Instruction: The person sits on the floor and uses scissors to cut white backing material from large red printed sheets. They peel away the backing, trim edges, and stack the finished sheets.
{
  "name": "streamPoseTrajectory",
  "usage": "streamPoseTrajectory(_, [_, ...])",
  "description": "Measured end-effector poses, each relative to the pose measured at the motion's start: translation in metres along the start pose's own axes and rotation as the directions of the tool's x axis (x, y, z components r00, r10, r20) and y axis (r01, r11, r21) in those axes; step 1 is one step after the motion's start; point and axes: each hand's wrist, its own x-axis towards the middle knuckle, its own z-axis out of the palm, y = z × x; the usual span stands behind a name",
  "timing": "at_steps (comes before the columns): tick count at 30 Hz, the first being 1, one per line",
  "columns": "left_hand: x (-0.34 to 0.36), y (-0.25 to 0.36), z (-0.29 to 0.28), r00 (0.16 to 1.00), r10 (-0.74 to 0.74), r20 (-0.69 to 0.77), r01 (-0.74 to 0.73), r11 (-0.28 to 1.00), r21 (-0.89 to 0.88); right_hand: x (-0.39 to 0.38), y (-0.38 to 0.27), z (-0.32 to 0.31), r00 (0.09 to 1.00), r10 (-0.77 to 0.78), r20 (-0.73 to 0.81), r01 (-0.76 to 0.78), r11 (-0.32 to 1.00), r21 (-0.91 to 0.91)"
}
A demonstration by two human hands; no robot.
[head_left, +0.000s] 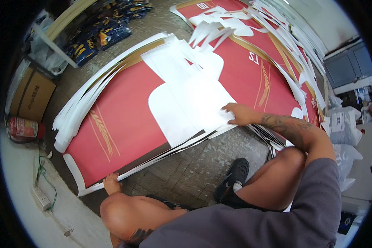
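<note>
A stack of large printed paper sheets [124, 105], red with white cut-out shapes and gold wheat-ear designs, lies on the floor before me. Its left and far edges are curled and layered. My left hand [112, 184] is closed around the near left edge, its fingers partly hidden by the paper. At the near right corner my right hand [240, 114] grips the white part of the sheets between thumb and fingers. Loose white paper strips [211, 35] lie across the far end. Beside this stack, to the right, spreads another pile of red printed sheets [273, 84].
At the left stand a red fire extinguisher [24, 129] and a cardboard box [32, 94]. A wall socket [41, 198] has a green cord. Dark bagged garments [111, 32] lie beyond a shelf frame [56, 45]. Clear plastic bags [344, 126] sit at the right. My shoe [234, 175] rests near the stack.
</note>
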Motion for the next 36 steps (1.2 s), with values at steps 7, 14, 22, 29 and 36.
streamPoseTrajectory(7, [-0.003, -0.018, -0.023, 0.856, -0.221, 0.467, 0.208, 0.975, 0.08, -0.099, 0.113, 0.107, 0.744, 0.52, -0.421, -0.615, 0.778, -0.127])
streamPoseTrajectory(14, [0.101, 0.056, -0.15, 0.545, -0.056, 0.837, -0.001, 0.998, 0.067, -0.103, 0.179, 0.165, 0.658, 0.293, -0.694, -0.567, 0.799, -0.2])
streamPoseTrajectory(22, [0.258, 0.377, -0.175, 0.515, 0.786, 0.342, -0.813, 0.574, -0.094, -0.13, 0.172, 0.064, 0.587, 0.336, -0.736, -0.503, 0.864, -0.007])
streamPoseTrajectory(29, [0.228, 0.666, -0.105, 0.272, 0.962, 0.002, -0.956, 0.27, -0.116, -0.213, 0.136, 0.04, 0.564, 0.354, -0.746, -0.531, 0.847, 0.0])
streamPoseTrajectory(36, [0.245, 0.688, -0.061, 0.265, 0.906, 0.33, -0.812, 0.394, -0.43, -0.296, 0.178, 0.077, 0.651, 0.57, -0.501, -0.649, 0.76, 0.022])
